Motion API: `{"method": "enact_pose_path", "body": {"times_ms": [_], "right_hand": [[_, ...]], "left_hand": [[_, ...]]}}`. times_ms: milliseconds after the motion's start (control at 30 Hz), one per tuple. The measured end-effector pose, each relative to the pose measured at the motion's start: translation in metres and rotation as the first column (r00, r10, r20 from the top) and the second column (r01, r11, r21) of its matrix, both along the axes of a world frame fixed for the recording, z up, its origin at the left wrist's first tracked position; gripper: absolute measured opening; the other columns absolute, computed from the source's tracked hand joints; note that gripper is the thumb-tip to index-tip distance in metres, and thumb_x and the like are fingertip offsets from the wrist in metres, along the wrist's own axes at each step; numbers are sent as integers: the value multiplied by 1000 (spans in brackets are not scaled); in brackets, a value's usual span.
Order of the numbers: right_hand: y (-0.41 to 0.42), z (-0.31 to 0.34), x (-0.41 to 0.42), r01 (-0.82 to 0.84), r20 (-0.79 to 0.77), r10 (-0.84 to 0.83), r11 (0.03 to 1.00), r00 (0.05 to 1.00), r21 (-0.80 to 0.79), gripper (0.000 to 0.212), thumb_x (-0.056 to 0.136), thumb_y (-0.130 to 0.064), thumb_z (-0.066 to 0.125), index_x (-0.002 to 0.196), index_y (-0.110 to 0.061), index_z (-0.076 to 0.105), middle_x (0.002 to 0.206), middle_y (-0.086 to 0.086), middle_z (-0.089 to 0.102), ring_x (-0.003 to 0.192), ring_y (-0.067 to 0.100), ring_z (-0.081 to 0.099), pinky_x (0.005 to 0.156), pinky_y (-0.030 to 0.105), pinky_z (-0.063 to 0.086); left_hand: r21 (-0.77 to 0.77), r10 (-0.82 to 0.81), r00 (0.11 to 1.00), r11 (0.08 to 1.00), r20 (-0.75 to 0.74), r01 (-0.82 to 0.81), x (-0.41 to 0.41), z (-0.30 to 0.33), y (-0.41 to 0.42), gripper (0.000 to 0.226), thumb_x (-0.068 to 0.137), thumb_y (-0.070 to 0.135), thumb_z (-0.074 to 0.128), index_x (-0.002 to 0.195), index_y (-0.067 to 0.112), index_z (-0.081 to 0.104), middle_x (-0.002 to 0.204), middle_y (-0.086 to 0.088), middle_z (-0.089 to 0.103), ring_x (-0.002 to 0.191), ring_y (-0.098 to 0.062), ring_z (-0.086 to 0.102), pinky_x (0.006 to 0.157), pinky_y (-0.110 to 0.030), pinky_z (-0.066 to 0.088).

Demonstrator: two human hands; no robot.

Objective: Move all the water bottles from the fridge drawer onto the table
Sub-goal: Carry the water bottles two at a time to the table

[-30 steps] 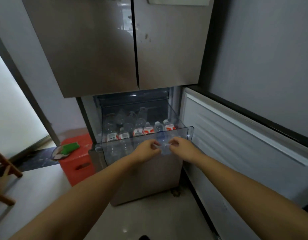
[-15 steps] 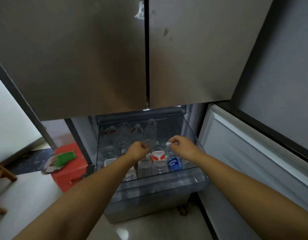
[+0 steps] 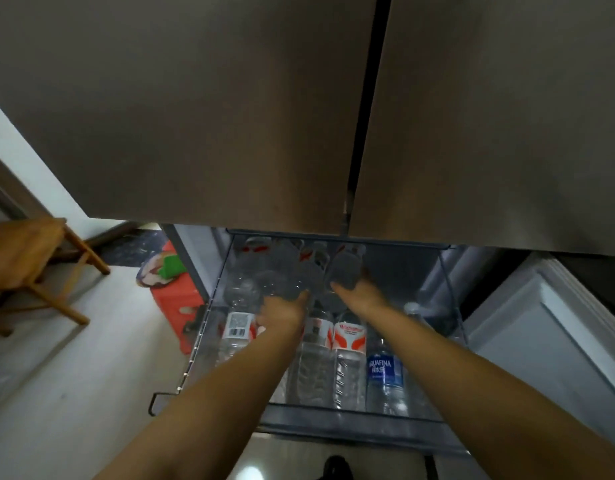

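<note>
We look down into the pulled-out clear plastic fridge drawer [image 3: 451, 327]; the two brown upper doors [image 3: 202, 109] overhang its rear half, leaving little headroom there, while the front half lies open from above. The drawer's right end holds free space beside a bottle with a blue label [image 3: 385, 370].

Left hand [image 3: 281, 311] reaches among the rear bottles, fingers curled round a clear bottle [image 3: 278, 284]. Right hand [image 3: 359, 294] grips a second clear bottle [image 3: 345, 270], tilted under the door edge. Red-and-white labelled bottles [image 3: 347, 337] stand upright in the front row, ribbed and transparent.

Against half a second ago, both hands are deeper in the drawer; then they were over the front-row caps. The view has also closed in and tipped down.

At left: wooden stool [image 3: 25, 261], red crate [image 3: 176, 299], pale smooth floor [image 3: 74, 393].
</note>
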State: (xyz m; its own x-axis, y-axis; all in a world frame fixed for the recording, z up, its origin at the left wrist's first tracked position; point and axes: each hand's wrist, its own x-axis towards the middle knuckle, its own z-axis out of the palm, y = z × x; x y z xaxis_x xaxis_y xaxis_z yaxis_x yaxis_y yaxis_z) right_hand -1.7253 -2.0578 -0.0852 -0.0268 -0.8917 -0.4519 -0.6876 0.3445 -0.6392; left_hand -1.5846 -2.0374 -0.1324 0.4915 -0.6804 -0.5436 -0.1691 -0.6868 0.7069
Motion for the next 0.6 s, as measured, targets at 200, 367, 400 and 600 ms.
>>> {"method": "enact_pose_path", "body": {"times_ms": [200, 367, 400, 600], "right_hand": [[-20, -18, 8, 25, 37, -27, 999, 999, 44, 59, 88, -53, 53, 131, -12, 50, 121, 12, 62, 108, 29, 61, 95, 40, 50], [-11, 17, 2, -38, 175, 31, 999, 984, 36, 32, 96, -26, 52, 122, -9, 56, 118, 8, 61, 107, 25, 58, 95, 33, 45], [-8, 20, -1, -49, 188, 35, 996, 982, 72, 28, 97, -23, 50, 119, -7, 56, 107, 5, 61, 97, 21, 58, 88, 30, 46], [35, 29, -2, -21, 198, -17, 982, 980, 189, 37, 92, -24, 60, 123, -5, 53, 93, 8, 61, 77, 21, 60, 64, 28, 50]], "left_hand": [[113, -69, 972, 993, 224, 44, -8, 7, 1, 76, 66, 64, 68, 118, 8, 59, 120, -16, 61, 114, -36, 55, 99, -44, 45], [46, -30, 999, 999, 40, 28, -6, 20, 13, 52, 76, 49, 69, 105, 6, 64, 99, -11, 64, 91, -32, 61, 84, -38, 52], [19, -22, 1000, 1000, 2, 22, -4, 23, 16, 47, 79, 40, 71, 108, 5, 64, 96, -11, 63, 90, -32, 62, 82, -37, 53], [-16, -146, 985, 989, -93, 145, 17, 37, 41, 48, 78, 25, 75, 118, 2, 59, 116, -19, 63, 103, -36, 62, 89, -43, 53]]}}
